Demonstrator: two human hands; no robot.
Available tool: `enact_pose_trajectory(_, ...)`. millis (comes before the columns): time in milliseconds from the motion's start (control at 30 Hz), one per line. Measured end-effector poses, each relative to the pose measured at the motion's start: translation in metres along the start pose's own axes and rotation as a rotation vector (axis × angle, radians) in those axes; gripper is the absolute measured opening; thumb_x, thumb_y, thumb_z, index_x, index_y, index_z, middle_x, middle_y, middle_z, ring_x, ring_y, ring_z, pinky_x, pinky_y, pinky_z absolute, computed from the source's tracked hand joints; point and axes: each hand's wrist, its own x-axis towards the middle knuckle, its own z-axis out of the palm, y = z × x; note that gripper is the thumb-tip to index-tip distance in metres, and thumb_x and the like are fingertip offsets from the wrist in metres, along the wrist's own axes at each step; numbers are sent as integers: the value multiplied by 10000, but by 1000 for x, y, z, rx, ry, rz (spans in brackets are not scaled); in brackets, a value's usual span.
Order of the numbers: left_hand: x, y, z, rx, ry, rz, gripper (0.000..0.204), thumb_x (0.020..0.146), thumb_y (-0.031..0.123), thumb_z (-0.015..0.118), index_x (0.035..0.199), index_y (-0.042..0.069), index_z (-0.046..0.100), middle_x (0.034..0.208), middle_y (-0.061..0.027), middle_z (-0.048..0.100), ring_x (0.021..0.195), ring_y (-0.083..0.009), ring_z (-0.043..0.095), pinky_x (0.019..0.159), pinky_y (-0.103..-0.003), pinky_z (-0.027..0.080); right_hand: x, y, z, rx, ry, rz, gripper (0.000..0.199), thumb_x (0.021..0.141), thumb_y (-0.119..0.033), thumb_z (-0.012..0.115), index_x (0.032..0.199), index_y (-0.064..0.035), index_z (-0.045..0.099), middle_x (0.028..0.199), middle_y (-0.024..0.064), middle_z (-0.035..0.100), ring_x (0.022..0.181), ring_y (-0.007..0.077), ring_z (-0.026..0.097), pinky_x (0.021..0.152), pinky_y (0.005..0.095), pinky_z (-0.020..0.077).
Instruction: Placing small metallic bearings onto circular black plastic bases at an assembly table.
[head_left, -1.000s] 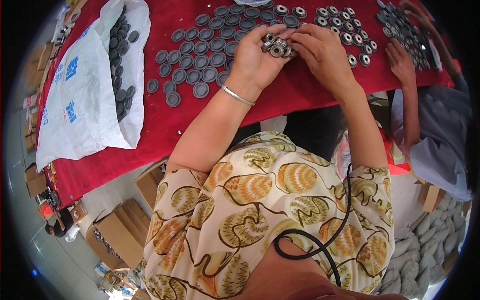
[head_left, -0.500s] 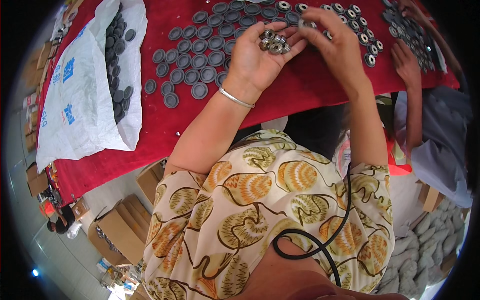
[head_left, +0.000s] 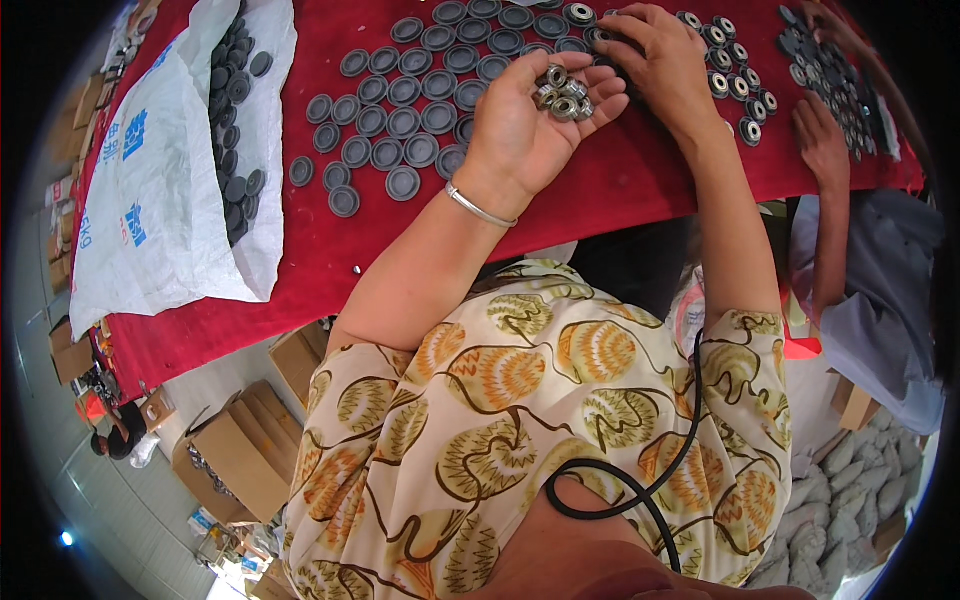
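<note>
My left hand (head_left: pixel 525 125) is turned palm up with its fingers curled round a small heap of shiny metal ball bearings (head_left: pixel 564 92). To its right, my right hand (head_left: pixel 660 60) reaches palm down over the table, its fingertips bent together at the grey discs; what is between them is hidden. Rows of grey round caps with raised rims (head_left: pixel 403 122) lie left of and beyond my left hand. Beyond my right hand are several caps with metal bearings seated in their middles (head_left: pixel 722 60).
A white woven sack (head_left: pixel 160 190) with loose grey caps (head_left: pixel 237 90) at its mouth lies on the left of the red-covered table (head_left: pixel 330 260). At right, another person's hand (head_left: pixel 822 140) rests beside more pieces (head_left: pixel 850 110). Cardboard boxes (head_left: pixel 240 455) stand on the floor at lower left.
My right hand has moved from beside my left fingers, where it had a bearing at its fingertips, to the discs just beyond. My left hand has shifted slightly right, still with its bearings.
</note>
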Motion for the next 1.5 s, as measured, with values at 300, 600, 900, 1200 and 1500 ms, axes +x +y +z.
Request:
enact_pose_trajectory(300,1,2,-3,-75,-90,-49,418,1082,255,398,1206,-96,588,1177,-267,640,1143,-391,643,1029,-524,556,1,4,4,24,15,16,209,806,-184,776,983,-74,758,1034,90,666,1057,301,613,939,441,443)
enact_pose_trajectory(600,0,2,0,-66,-80,-54,416,1082,254,396,1198,-97,587,1180,-262,633,1149,-388,637,1030,-521,556,4,1,5,-24,17,-19,220,794,-193,780,980,-79,752,1015,93,664,1034,305,618,943,461,439)
enact_pose_trajectory(900,-5,-5,25,233,223,103,403,1071,252,423,1189,-96,588,1184,-265,636,1147,-383,638,1022,-512,560,-10,-9,-9,-131,-40,-124,274,863,-64,646,1126,-61,724,1172,104,694,1210,292,613,1058,487,422)
enact_pose_trajectory(1200,-2,3,22,168,235,181,373,1069,270,424,1130,-63,580,1109,-245,646,1072,-378,659,991,-552,562,-22,6,6,-303,-108,-197,427,876,34,582,1260,-105,706,1295,78,693,1324,238,581,1150,465,384)
enact_pose_trajectory(1500,13,15,4,-14,72,184,492,1088,358,371,1229,-86,528,1286,-301,571,1253,-434,557,1111,-583,443,-26,-11,-11,195,66,-66,313,936,-95,692,1247,-110,714,1204,121,727,1178,335,661,1016,395,504)
